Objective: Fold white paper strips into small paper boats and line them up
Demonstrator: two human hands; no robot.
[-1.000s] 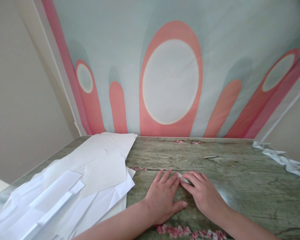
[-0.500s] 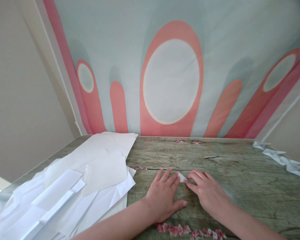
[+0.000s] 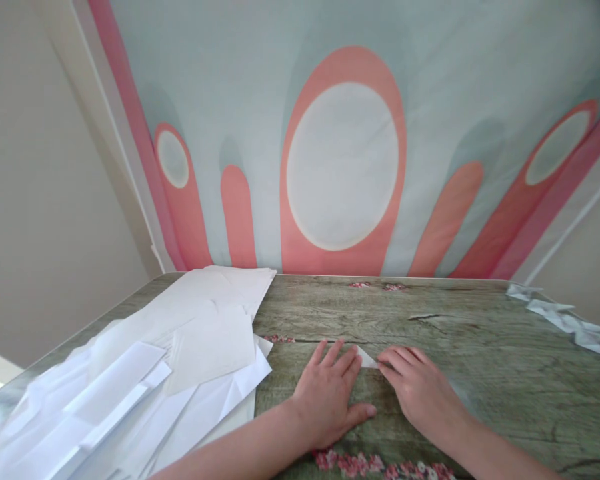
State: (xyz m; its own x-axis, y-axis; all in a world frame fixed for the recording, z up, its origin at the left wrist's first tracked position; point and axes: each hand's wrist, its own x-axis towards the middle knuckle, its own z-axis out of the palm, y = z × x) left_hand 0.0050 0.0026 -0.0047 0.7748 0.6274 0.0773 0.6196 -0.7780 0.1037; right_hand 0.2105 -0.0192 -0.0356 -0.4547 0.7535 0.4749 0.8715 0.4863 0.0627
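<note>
A small folded piece of white paper (image 3: pixel 367 359) lies on the wood-patterned table, its pointed corner showing between my two hands. My left hand (image 3: pixel 327 393) rests flat with fingers stretched out, and its fingertips cover the paper's left part. At the paper's right tip, the thumb and fingers of my right hand (image 3: pixel 417 387) are pinched together on the corner. How much paper lies under the left fingers is hidden. To the left of my hands spreads a loose pile of white paper sheets (image 3: pixel 215 350), some creased or folded.
Several folded white paper pieces (image 3: pixel 555 313) sit in a row along the table's right edge. The table (image 3: pixel 460 327) has a grey-green wood print with pink flowers. Behind it stands a wall covering (image 3: pixel 343 167) in pale blue and coral.
My right hand has shifted slightly to the right along the paper, and a little more of the white corner shows. My left hand stays in place.
</note>
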